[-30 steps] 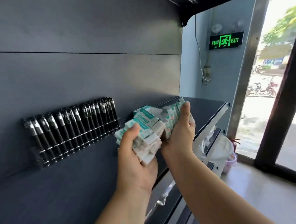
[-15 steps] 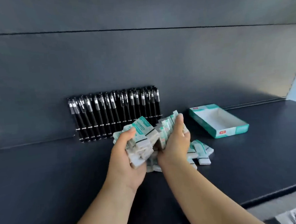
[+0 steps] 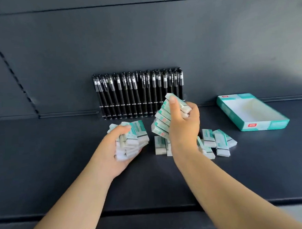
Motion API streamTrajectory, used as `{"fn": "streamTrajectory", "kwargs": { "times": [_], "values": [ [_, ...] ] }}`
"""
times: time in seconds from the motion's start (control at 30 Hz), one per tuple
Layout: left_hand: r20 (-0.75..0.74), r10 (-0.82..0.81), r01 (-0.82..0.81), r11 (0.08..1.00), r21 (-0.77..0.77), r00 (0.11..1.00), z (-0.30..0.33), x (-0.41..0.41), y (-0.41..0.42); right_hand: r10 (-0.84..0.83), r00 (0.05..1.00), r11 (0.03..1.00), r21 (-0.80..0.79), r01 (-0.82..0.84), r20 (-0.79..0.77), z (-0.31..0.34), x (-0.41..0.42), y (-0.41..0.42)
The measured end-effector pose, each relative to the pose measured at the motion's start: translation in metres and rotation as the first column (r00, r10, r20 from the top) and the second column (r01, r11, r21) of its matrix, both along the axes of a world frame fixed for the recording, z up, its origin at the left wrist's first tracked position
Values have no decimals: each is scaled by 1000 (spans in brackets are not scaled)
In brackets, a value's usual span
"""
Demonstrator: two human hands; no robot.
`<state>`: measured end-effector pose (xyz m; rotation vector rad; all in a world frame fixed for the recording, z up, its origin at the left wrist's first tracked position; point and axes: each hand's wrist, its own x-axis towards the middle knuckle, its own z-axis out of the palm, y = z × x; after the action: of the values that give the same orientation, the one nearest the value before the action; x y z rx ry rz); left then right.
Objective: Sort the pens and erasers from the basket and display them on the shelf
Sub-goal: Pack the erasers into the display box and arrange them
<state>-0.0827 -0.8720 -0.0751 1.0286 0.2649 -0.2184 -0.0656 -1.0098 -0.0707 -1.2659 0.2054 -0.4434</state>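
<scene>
We've got both hands full — left hand (image 3: 120,150) and right hand (image 3: 183,128) each gripping erasers (image 3: 160,120) over the shelf (image 3: 60,156), pens (image 3: 138,93) behind.

Both hands (image 3: 124,148) (image 3: 183,128) curled, gripping.

We seem to be in a stationery shop; at centre frame a long row of identical black pens (image 3: 139,94) stands against a dark display shelf (image 3: 61,174); many wrapped erasers (image 3: 218,142) lie just right of centre; an open teal retail box (image 3: 252,111) sits at right.
</scene>
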Motion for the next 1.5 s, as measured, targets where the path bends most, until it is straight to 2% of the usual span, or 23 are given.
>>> {"fn": "streamTrajectory", "kwargs": {
  "times": [0.13, 0.23, 0.3, 0.4, 0.47, 0.5, 0.53, 0.6, 0.67, 0.8, 0.93, 1.03, 1.13, 1.2, 1.3, 1.4, 1.5],
  "values": [
    [-15, -45, 47, 955, 294, 999, 1, 5, 28, 11, 1000, 928, -372, -21, -27, -7, -8, 22],
    [-12, -158, 132, 780, 611, 987, 4, 16, 36, -32, 997, 801, -598, -16, -69, -16, -8, 32],
    [-62, -190, 173, 651, 739, 980, 7, 23, 34, -60, 995, 732, -682, -10, -79, -18, -6, 35],
    [-100, -212, 197, 507, 839, 972, 10, 30, 33, -106, 991, 699, -715, 14, -85, -19, -6, 41],
    [-123, -229, 214, 427, 879, 966, 9, 33, 34, -123, 988, 695, -719, 20, -91, -21, -6, 44],
    [-127, -249, 224, 417, 881, 960, 7, 35, 37, -132, 987, 694, -719, 28, -88, -22, -6, 46],
    [-133, -264, 238, 421, 875, 955, 7, 35, 39, -140, 987, 699, -714, 38, -84, -22, -7, 47],
    [-79, -275, 218, 522, 825, 958, 4, 37, 44, -156, 984, 729, -683, 53, -90, -22, -9, 52],
    [53, -255, 125, 630, 766, 965, -2, 39, 45, -155, 983, 788, -613, 61, -101, -23, -12, 60],
    [267, -221, -16, 741, 671, 938, -10, 39, 47, -127, 985, 878, -475, 56, -120, -23, -18, 75],
    [273, -153, -38, 809, 586, 950, -16, 36, 50, -183, 972, 934, -333, 126, -147, -18, -19, 72],
    [247, -97, -40, 867, 497, 964, -13, 36, 42, -207, 970, 914, -380, 145, -127, -19, -14, 79],
    [274, -45, -98, 869, 485, 961, -12, 34, 33, -211, 967, 918, -369, 147, -139, -28, -11, 87],
    [293, -69, -95, 856, 508, 954, -14, 35, 31, -196, 969, 919, -372, 129, -149, -31, -12, 87],
    [265, -179, 3, 834, 552, 947, -11, 39, 29, -198, 968, 791, -609, 66, -153, -30, -14, 81],
    [208, -274, 88, 776, 625, 939, -1, 43, 24, -225, 967, 678, -732, 68, -119, -27, -17, 71],
    [178, -374, 120, 648, 752, 910, -1, 44, 27, -235, 968, 661, -744, 97, -83, -22, -18, 62]
  ]
}}
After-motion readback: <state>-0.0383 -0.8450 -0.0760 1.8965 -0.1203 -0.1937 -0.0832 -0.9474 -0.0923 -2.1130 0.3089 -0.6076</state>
